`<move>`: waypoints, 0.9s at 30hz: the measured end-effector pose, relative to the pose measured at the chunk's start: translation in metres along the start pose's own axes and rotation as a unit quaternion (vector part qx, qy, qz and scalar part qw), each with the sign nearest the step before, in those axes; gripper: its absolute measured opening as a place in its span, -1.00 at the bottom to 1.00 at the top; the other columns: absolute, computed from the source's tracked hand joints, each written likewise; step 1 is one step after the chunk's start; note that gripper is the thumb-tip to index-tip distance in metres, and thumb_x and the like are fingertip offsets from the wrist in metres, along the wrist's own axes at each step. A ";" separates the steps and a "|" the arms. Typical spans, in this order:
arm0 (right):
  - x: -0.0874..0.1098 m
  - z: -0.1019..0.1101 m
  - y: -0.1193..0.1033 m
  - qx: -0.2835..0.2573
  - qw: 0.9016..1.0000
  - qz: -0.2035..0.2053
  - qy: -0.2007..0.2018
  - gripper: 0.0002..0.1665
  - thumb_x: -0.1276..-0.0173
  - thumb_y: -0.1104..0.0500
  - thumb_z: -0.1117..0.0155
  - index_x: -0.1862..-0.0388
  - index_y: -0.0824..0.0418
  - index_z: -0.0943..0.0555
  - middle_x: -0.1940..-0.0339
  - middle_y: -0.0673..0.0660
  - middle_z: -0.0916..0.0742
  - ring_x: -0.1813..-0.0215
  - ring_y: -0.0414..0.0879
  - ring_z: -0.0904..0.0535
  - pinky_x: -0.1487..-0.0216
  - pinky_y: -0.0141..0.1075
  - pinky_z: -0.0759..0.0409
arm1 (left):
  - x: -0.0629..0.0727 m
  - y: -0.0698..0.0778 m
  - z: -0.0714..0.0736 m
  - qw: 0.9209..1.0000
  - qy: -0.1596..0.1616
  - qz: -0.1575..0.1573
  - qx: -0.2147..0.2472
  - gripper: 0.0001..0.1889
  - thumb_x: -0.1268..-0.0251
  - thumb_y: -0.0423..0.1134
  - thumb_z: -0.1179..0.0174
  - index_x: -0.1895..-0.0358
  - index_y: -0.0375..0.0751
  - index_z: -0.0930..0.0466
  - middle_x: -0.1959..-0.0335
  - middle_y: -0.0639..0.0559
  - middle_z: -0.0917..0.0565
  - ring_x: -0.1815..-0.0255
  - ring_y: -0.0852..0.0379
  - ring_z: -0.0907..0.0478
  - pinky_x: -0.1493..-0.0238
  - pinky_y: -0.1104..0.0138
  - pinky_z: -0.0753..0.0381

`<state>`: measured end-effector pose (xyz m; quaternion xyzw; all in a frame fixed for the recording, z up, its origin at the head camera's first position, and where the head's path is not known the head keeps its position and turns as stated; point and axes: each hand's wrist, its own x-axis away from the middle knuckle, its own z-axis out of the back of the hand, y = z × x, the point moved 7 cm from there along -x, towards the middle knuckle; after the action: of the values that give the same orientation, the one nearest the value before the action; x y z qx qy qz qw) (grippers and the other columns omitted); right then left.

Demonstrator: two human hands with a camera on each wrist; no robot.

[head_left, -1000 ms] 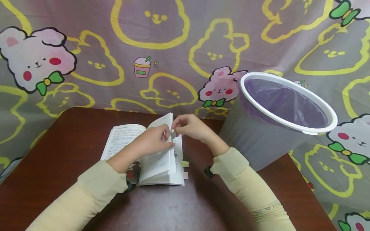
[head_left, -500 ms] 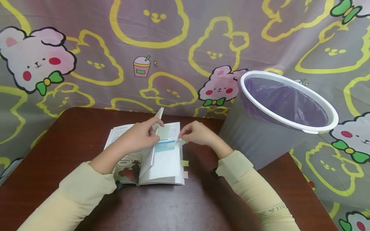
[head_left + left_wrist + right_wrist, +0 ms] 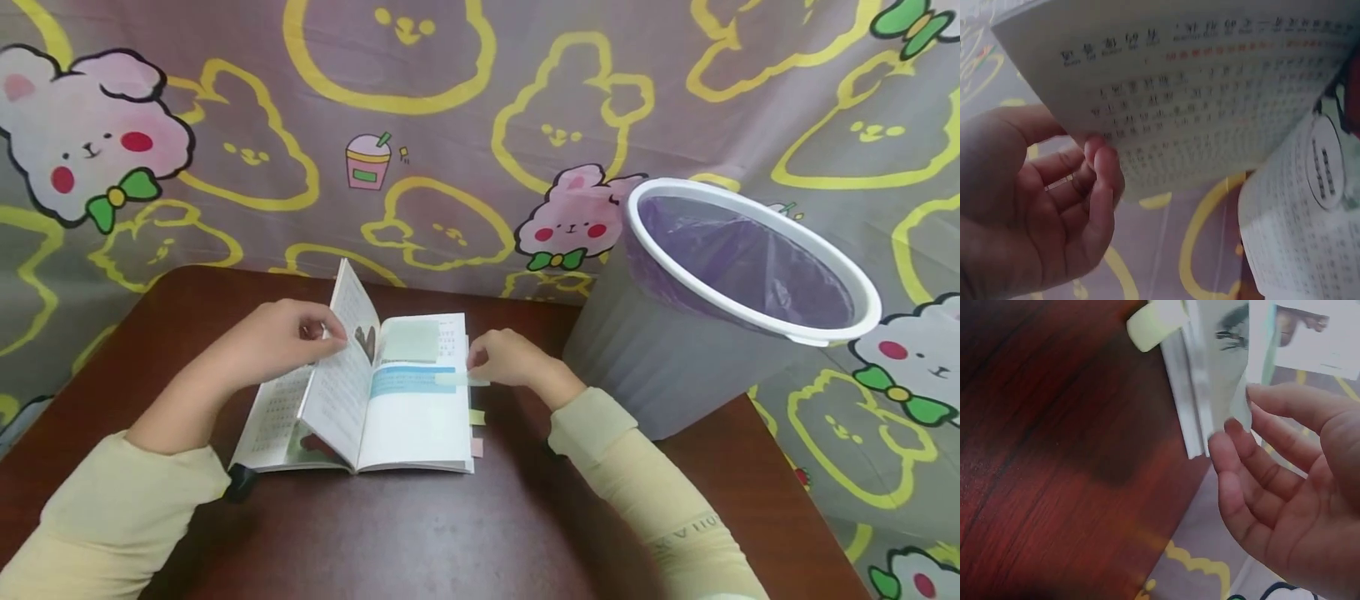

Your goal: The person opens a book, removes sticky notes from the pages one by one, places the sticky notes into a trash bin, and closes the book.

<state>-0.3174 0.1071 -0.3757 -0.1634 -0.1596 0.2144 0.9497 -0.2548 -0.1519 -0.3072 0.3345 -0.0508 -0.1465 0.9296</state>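
Note:
An open book (image 3: 420, 429) lies on the table, some pages (image 3: 336, 392) standing up from its spine. My left hand (image 3: 273, 342) holds those raised pages by their outer edge; in the left wrist view its fingers curl at the page's side. A pale green sticky note (image 3: 411, 340) and a blue strip (image 3: 397, 381) are stuck on the right page. Across the blue strip, a pale sticky tab (image 3: 450, 379) juts past the page edge. My right hand (image 3: 517, 367) is at that edge, thumb and fingers pinching the pale tab in the right wrist view.
Yellow-green (image 3: 477, 417) and pink (image 3: 477, 447) page tabs stick out of the book's right side. A grey waste bin (image 3: 637, 333) with a white rim and purple liner stands on the table at the right. A patterned curtain (image 3: 442, 150) hangs behind the table.
My left hand has moved left, turning the pages over and uncovering the right page with its note and strip. My right hand has shifted slightly right and down, staying near the page edge.

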 end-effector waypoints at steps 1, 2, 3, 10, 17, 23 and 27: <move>-0.002 0.000 -0.001 0.012 1.000 0.000 0.006 -0.89 -0.36 0.13 -0.49 0.20 0.11 -0.74 0.30 0.01 -0.71 0.20 -0.04 -0.58 0.12 -0.21 -0.63 | 0.000 -0.003 0.002 1.000 0.000 0.000 0.003 -0.77 -0.39 -0.20 -0.31 0.05 -0.28 -0.73 0.35 -0.07 -0.54 0.36 0.00 -0.44 0.42 0.20 -0.40; -0.004 -0.001 -0.002 0.024 1.000 0.000 0.012 -0.87 -0.35 0.13 -0.50 0.20 0.11 -0.73 0.30 0.01 -0.70 0.20 -0.04 -0.57 0.13 -0.21 -0.63 | 0.001 -0.005 0.003 1.000 0.000 0.001 0.007 -0.77 -0.38 -0.20 -0.33 0.05 -0.28 -0.74 0.35 -0.06 -0.53 0.33 0.00 -0.44 0.39 0.20 -0.39; -0.006 0.000 -0.004 0.037 0.999 0.002 0.018 -0.86 -0.34 0.12 -0.50 0.20 0.12 -0.72 0.31 0.02 -0.69 0.21 -0.05 -0.57 0.14 -0.21 -0.62 | 0.001 -0.008 0.004 1.000 -0.001 0.001 0.011 -0.77 -0.38 -0.20 -0.34 0.05 -0.27 -0.74 0.35 -0.05 -0.53 0.30 -0.01 -0.44 0.37 0.21 -0.39; -0.021 -0.003 -0.028 0.098 0.993 0.048 0.052 -0.88 -0.36 0.18 -0.48 0.23 0.15 -0.68 0.27 0.03 -0.65 0.20 -0.07 -0.53 0.13 -0.25 -0.60 | 0.001 -0.017 0.004 1.000 -0.001 -0.002 0.026 -0.78 -0.36 -0.17 -0.37 0.05 -0.22 -0.75 0.34 -0.02 -0.52 0.25 0.01 -0.43 0.32 0.22 -0.38; -0.029 -0.016 -0.058 0.144 0.982 0.114 0.030 -0.53 -0.35 0.19 -0.49 -0.21 0.14 -0.61 -0.13 0.11 -0.64 -0.06 -0.06 -0.56 -0.17 -0.27 -0.58 | 0.003 -0.019 0.007 1.000 -0.004 0.006 0.000 -0.75 -0.34 -0.17 -0.38 0.04 -0.25 -0.74 0.37 -0.02 -0.53 0.28 0.00 -0.44 0.34 0.22 -0.40; -0.035 -0.027 -0.060 0.151 0.984 0.098 0.011 -0.56 -0.47 0.20 -0.35 -0.31 0.11 -0.61 -0.16 0.07 -0.71 -0.05 -0.13 -0.59 -0.20 -0.28 -0.58 | 0.011 -0.025 0.011 0.997 -0.015 0.023 -0.073 -0.72 -0.27 -0.26 -0.42 0.04 -0.35 -0.73 0.35 -0.08 -0.63 0.33 -0.03 -0.49 0.39 0.20 -0.44; -0.037 -0.029 -0.059 0.160 0.981 0.107 0.023 -0.62 -0.50 0.21 -0.29 -0.27 0.11 -0.64 -0.10 0.06 -0.74 0.01 -0.14 -0.59 -0.16 -0.29 -0.57 | 0.013 -0.030 0.013 0.993 -0.035 0.047 -0.107 -0.67 -0.21 -0.30 -0.45 0.00 -0.38 -0.71 0.26 -0.18 -0.68 0.28 -0.09 -0.52 0.30 0.10 -0.52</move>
<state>-0.3172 0.0331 -0.3875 -0.0298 -0.0832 0.3337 0.9385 -0.2520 -0.1856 -0.3168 0.2251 -0.0832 -0.1193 0.9634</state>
